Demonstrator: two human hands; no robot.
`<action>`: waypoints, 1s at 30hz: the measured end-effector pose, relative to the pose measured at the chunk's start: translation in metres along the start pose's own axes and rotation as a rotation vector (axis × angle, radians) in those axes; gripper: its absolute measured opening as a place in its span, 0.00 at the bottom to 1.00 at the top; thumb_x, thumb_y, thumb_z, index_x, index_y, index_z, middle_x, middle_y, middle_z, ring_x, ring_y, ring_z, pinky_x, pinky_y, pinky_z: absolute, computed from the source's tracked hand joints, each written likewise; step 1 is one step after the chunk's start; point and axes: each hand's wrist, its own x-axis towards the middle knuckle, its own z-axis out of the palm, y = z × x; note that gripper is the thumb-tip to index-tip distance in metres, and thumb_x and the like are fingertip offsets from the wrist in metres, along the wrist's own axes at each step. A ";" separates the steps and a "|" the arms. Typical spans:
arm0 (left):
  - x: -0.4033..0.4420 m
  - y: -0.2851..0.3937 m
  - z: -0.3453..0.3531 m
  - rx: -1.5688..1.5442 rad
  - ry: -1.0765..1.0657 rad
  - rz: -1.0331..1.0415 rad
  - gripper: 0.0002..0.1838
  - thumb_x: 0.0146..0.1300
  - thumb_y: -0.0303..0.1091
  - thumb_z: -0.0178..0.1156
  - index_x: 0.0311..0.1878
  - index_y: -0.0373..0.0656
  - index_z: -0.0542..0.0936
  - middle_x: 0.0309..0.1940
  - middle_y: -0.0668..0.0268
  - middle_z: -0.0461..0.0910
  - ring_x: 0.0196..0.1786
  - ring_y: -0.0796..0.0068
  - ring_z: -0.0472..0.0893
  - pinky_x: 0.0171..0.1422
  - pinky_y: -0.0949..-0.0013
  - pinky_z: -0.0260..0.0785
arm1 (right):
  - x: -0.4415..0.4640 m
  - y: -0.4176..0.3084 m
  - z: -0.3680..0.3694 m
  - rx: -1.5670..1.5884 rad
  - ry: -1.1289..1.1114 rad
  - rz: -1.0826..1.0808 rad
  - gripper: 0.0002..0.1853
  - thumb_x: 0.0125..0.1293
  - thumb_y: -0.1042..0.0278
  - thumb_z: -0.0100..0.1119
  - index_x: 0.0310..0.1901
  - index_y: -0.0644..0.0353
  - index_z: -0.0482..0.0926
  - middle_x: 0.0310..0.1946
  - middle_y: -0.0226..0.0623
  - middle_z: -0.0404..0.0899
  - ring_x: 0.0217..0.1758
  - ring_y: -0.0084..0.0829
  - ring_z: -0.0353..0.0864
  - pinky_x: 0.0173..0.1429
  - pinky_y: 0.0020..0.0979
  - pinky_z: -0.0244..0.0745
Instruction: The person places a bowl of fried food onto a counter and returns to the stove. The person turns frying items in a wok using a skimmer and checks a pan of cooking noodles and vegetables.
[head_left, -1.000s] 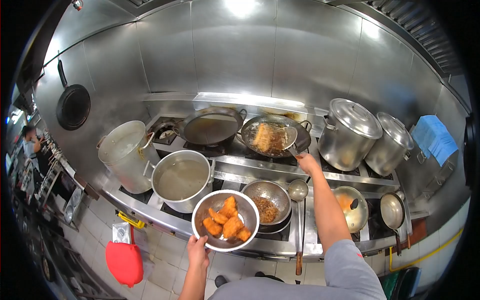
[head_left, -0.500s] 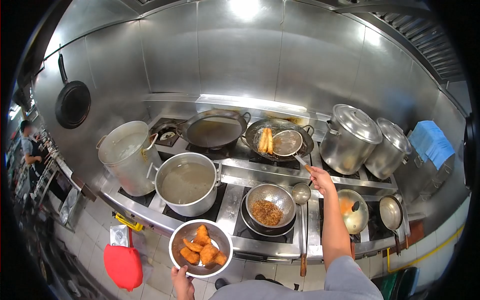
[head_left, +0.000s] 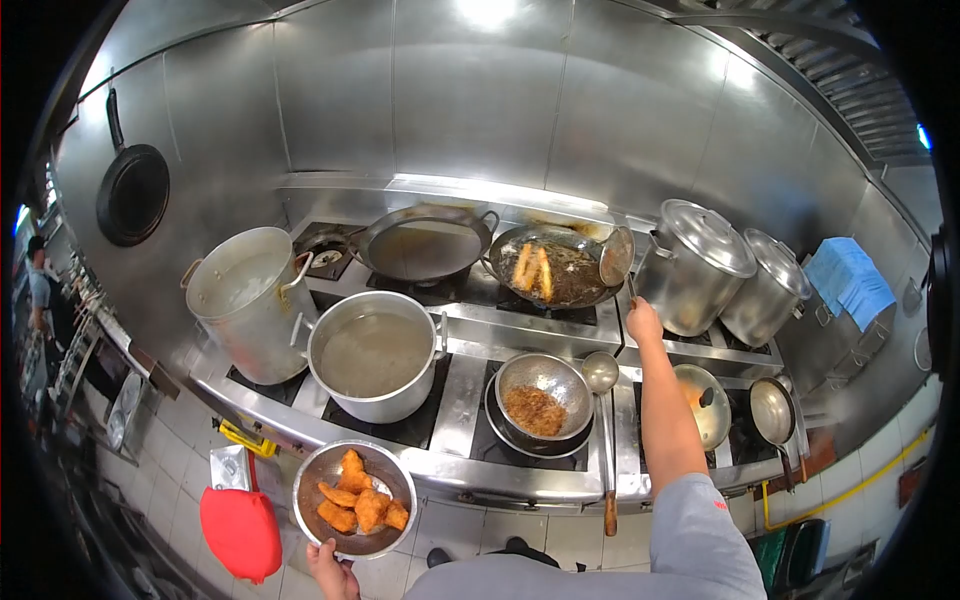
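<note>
My left hand [head_left: 332,573] grips the rim of a metal bowl [head_left: 313,478], held at the front left below the stove edge. Several golden-brown fried pieces [head_left: 370,508] lie inside it. My right hand [head_left: 643,320] is closed around the handle of a wire-mesh strainer [head_left: 616,257]. The strainer is tilted up at the right rim of a wok [head_left: 580,240] at the back. Long golden fried rolls [head_left: 532,272] sit in the dark oil on the wok's left side, apart from the strainer.
Another wok [head_left: 424,250], a big pot [head_left: 370,352] and a taller pot [head_left: 240,300] stand left. Lidded stockpots [head_left: 705,245] are back right. In front are a bowl of brown bits [head_left: 535,408], a ladle [head_left: 601,374] and a pan [head_left: 773,412]. A person [head_left: 45,290] is far left.
The strainer has gone from flat over the wok's middle to tilted at its right rim. The rolls have spread slightly apart. My left hand and the bowl have shifted left.
</note>
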 end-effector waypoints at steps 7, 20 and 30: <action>0.008 0.021 -0.032 0.008 0.054 0.020 0.17 0.53 0.27 0.53 0.49 0.47 0.71 0.47 0.67 0.74 0.49 0.68 0.75 0.47 0.55 0.72 | 0.000 -0.017 -0.015 0.310 -0.301 0.117 0.11 0.58 0.69 0.53 0.41 0.64 0.77 0.22 0.40 0.78 0.23 0.33 0.75 0.27 0.34 0.68; 0.041 0.029 -0.058 -0.081 0.055 0.023 0.16 0.54 0.26 0.52 0.48 0.46 0.69 0.48 0.66 0.72 0.49 0.69 0.73 0.48 0.59 0.71 | -0.075 0.012 -0.046 1.106 -0.484 0.466 0.19 0.64 0.71 0.47 0.57 0.58 0.66 0.20 0.26 0.67 0.13 0.13 0.54 0.13 0.16 0.49; 0.036 0.023 -0.068 -0.112 0.152 0.020 0.15 0.55 0.29 0.55 0.47 0.47 0.70 0.48 0.67 0.71 0.51 0.69 0.71 0.50 0.57 0.66 | -0.228 0.029 -0.092 0.958 -0.458 0.223 0.25 0.65 0.71 0.47 0.64 0.58 0.59 0.23 0.27 0.68 0.13 0.14 0.56 0.15 0.16 0.52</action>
